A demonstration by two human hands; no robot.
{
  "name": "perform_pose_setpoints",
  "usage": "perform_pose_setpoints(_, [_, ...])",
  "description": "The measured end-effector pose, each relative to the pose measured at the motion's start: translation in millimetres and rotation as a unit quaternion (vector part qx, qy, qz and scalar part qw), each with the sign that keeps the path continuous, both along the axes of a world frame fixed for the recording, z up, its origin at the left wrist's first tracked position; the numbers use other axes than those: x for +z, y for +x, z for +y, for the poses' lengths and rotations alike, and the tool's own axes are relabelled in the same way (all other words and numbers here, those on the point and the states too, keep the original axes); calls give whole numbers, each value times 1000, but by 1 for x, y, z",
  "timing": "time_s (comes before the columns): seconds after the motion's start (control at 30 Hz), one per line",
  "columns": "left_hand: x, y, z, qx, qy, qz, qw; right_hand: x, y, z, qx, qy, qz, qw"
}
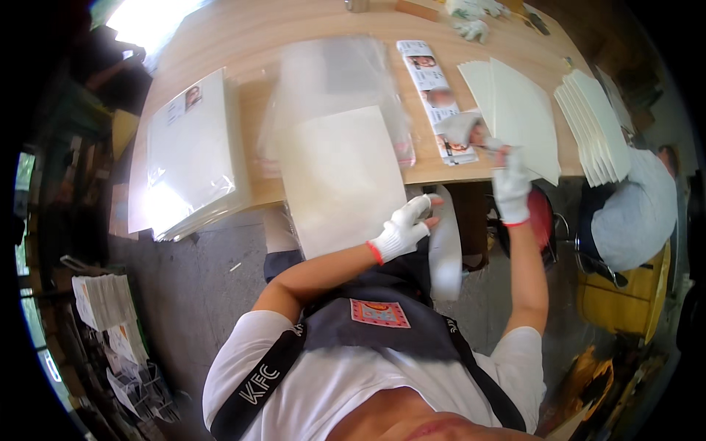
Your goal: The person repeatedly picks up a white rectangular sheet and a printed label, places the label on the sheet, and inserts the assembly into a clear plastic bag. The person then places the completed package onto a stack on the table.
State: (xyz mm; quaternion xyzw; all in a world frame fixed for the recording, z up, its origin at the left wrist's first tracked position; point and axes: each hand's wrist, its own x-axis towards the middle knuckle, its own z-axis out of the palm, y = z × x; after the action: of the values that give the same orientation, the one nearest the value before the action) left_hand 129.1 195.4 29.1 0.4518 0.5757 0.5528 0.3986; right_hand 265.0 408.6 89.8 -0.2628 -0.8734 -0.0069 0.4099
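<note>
Seemingly both gloved hands pinching: left (pixel 401 231) on cream sheet (pixel 340 176), right (pixel 511 187) on printed strip (pixel 441 99).

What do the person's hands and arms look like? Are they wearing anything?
Both the left hand and the right hand wear white knit work gloves with red cuffs. The forearms are bare; short white sleeves end above the elbows.
</note>
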Motion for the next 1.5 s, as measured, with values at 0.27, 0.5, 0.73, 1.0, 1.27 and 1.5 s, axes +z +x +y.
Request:
perform_pose_setpoints(0.27, [34,-85,-59,98,68,345,931,-59,-171,-46,317,-136,-34,938])
perform_pose_setpoints(0.5, [36,-143,-36,186,110,427,878,-90,-196,-18,376,-116,-104,913])
perform_pose_setpoints(0.73, [-29,-195,-2,182,-155,526,816,-102,-187,-13,327,-49,-189,925])
perform_pose_setpoints(1.0, [-15,-193,-1,145,-295,534,779,-54,-158,-32,314,66,-225,920])
perform_pose_setpoints(1.27, [-11,-140,-121,343,-93,273,894,-44,-43,-99,61,-268,-284,918])
perform_pose_setpoints(1.5, [-48,-75,-206,275,-271,86,919,-134,4,-143,124,-652,-91,742])
